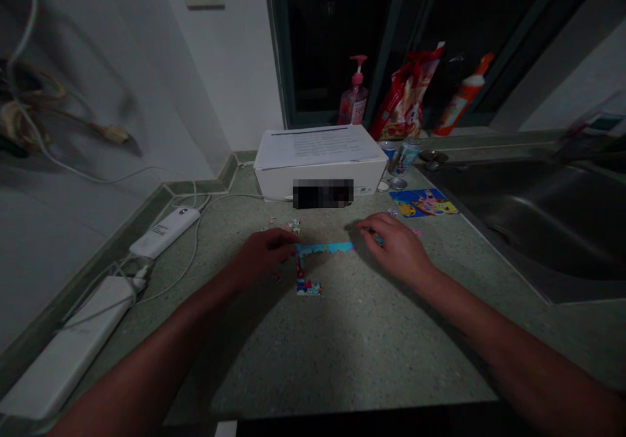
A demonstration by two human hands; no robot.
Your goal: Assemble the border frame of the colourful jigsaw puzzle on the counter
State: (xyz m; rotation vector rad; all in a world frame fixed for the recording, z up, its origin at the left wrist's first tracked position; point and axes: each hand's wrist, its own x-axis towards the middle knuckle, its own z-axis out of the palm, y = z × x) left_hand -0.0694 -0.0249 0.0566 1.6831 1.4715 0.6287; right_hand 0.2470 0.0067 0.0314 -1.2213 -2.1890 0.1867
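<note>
The left hand (261,256) and the right hand (396,246) rest on a speckled green table (372,352), with a row of jigsaw pieces between them. The left fingers (287,244) are loosely curled, their tips at the left end of a blue strip of joined jigsaw pieces (323,248); the dim light leaves it unclear whether they grip it. The right fingers (374,229) are bent downward over a small jigsaw piece (379,239), mostly hiding it, so a grip cannot be told either.

From the blue strip, a thin line of pieces runs toward 6 o'clock to a small jigsaw cluster (308,287). Loose jigsaw pieces (288,226) lie at 11 o'clock, just beyond the left hand. A printed picture card (423,203) lies at 2 o'clock.

At 12 o'clock stands a white box (317,186) topped with printed papers (317,146). Behind it are a pink pump bottle (354,98), a red snack bag (405,98), and an orange-capped bottle (460,96). Two cans (403,156) stand at the box's right side. A steel sink (531,222) sits at 3 o'clock, and two white power strips (165,231) lie along the wall at 9 o'clock.
</note>
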